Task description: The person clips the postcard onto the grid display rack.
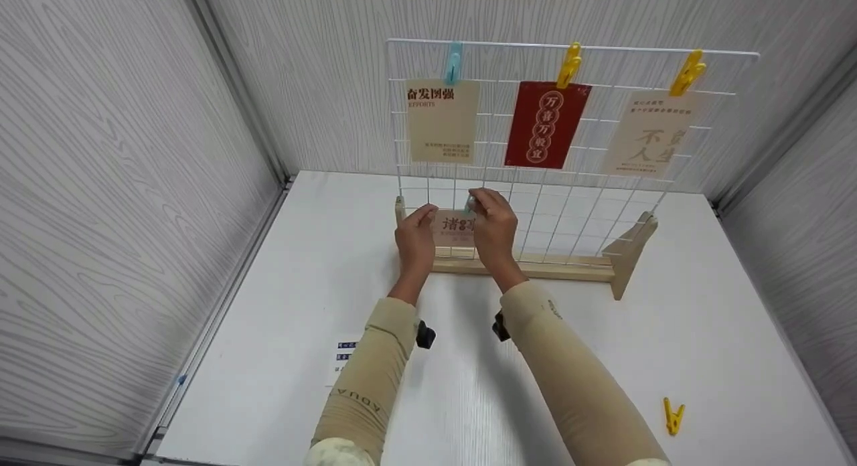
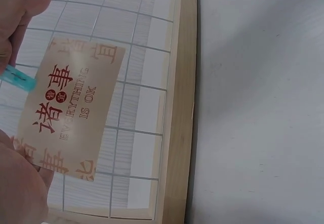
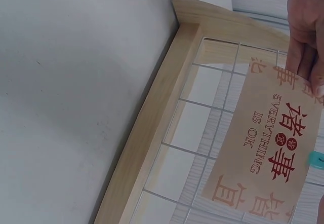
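Note:
A beige card (image 1: 454, 235) printed "Everything is OK" stands against the lower left part of a white wire grid (image 1: 542, 215). My left hand (image 1: 416, 244) pinches the card by its left edge between thumb and fingers. At the card's top edge, my right hand (image 1: 496, 230) pinches a teal clothespin (image 2: 20, 78). The clothespin's tip overlaps the middle of that edge in both wrist views. In the right wrist view, the card (image 3: 263, 143) leans a little away from the wires, its printed face towards me.
Along the grid's top hang a cream card (image 1: 443, 128), a red card (image 1: 519, 128) and a pale card (image 1: 646, 141) on clothespins. A wooden base (image 1: 576, 272) carries the grid. On the table lie a yellow clothespin (image 1: 673, 416) and a white card (image 1: 339, 369) partly under my left sleeve.

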`<state>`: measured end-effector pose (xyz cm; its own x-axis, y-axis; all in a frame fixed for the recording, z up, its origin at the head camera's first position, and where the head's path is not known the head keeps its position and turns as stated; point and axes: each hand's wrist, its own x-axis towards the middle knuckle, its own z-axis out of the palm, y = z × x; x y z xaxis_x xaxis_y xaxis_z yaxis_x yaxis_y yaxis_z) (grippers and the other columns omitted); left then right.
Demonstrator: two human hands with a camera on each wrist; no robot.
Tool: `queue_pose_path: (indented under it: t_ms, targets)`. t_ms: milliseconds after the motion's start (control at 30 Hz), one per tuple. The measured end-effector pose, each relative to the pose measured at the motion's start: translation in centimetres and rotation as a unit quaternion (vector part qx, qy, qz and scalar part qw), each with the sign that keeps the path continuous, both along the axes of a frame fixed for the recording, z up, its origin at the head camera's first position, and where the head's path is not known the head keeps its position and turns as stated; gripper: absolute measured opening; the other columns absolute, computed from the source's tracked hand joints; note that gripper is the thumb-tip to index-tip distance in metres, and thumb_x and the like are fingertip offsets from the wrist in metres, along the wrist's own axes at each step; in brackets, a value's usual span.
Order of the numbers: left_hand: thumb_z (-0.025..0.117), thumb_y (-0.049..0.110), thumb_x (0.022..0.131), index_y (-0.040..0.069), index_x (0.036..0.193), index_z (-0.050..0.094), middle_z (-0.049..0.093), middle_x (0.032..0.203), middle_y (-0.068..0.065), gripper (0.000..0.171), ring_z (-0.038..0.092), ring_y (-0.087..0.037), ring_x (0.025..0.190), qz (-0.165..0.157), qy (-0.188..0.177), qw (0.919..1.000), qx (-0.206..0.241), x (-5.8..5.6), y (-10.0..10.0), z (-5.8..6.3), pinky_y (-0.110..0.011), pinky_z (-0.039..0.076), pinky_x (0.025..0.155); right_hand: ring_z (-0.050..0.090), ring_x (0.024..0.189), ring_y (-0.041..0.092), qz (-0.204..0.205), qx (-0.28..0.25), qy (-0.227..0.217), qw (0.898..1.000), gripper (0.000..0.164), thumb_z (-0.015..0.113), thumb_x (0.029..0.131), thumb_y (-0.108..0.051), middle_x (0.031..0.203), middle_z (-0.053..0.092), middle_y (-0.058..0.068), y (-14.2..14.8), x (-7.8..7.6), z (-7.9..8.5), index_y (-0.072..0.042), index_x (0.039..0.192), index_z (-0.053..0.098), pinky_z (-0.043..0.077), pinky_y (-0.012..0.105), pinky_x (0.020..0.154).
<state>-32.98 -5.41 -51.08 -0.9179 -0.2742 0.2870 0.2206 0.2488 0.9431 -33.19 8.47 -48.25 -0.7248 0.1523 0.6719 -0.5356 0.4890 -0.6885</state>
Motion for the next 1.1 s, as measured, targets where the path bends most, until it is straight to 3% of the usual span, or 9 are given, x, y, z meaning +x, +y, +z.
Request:
queue_pose_path:
  t_ms: [367, 533, 733, 933, 1100]
  targets:
    - [0.056, 0.016, 0.103, 0.008, 0.115, 0.074, 0.073, 0.119, -0.004, 0.023, 0.067, -0.015, 0.112, 0.006, -0.02, 0.9998, -0.007, 0.29, 0.36, 0.21, -0.031, 0.055, 0.093, 0.066, 0.106, 0.019, -0.004, 0.016, -0.015, 1.0, 0.021, 0.062, 0.097, 0.002, 0.113, 0.072, 0.008, -0.09, 0.16, -0.12, -0.002, 0.113, 0.074, 0.055, 0.03, 0.091]
    - [0.058, 0.01, 0.102, 0.006, 0.111, 0.075, 0.074, 0.116, -0.007, 0.02, 0.068, -0.017, 0.114, 0.021, 0.003, 0.9994, -0.027, 0.12, 0.53, 0.18, -0.027, 0.055, 0.094, 0.067, 0.105, 0.021, -0.009, 0.034, -0.01, 0.999, 0.023, 0.061, 0.095, 0.006, 0.113, 0.073, 0.009, -0.07, 0.19, -0.05, -0.003, 0.112, 0.075, 0.056, 0.032, 0.091]
    - [0.056, 0.0, 0.101, -0.001, 0.11, 0.074, 0.073, 0.115, -0.014, 0.02, 0.067, -0.022, 0.115, -0.003, 0.031, 0.9993, 0.022, -0.16, 0.8, -0.15, -0.026, 0.054, 0.097, 0.068, 0.103, 0.021, -0.012, 0.035, 0.002, 0.999, 0.023, 0.06, 0.094, 0.008, 0.109, 0.074, 0.008, -0.08, 0.07, 0.14, -0.002, 0.108, 0.076, 0.056, 0.032, 0.089]
    - [0.057, 0.001, 0.1, 0.0, 0.113, 0.072, 0.073, 0.115, -0.012, 0.02, 0.067, -0.02, 0.115, 0.002, 0.041, 0.999, -0.017, -0.13, 0.83, -0.17, -0.023, 0.053, 0.097, 0.068, 0.102, 0.022, -0.01, 0.036, 0.004, 0.999, 0.023, 0.059, 0.096, 0.008, 0.11, 0.073, 0.01, -0.08, 0.08, -0.04, 0.0, 0.11, 0.075, 0.057, 0.032, 0.085]
    - [0.057, 0.001, 0.1, -0.003, 0.112, 0.072, 0.072, 0.117, -0.015, 0.02, 0.067, -0.022, 0.117, -0.007, 0.045, 0.9988, 0.017, -0.12, 0.89, -0.14, -0.022, 0.053, 0.098, 0.068, 0.1, 0.022, -0.01, 0.035, 0.003, 0.999, 0.027, 0.057, 0.094, 0.013, 0.11, 0.073, 0.011, -0.1, 0.07, -0.08, 0.001, 0.11, 0.074, 0.057, 0.032, 0.084]
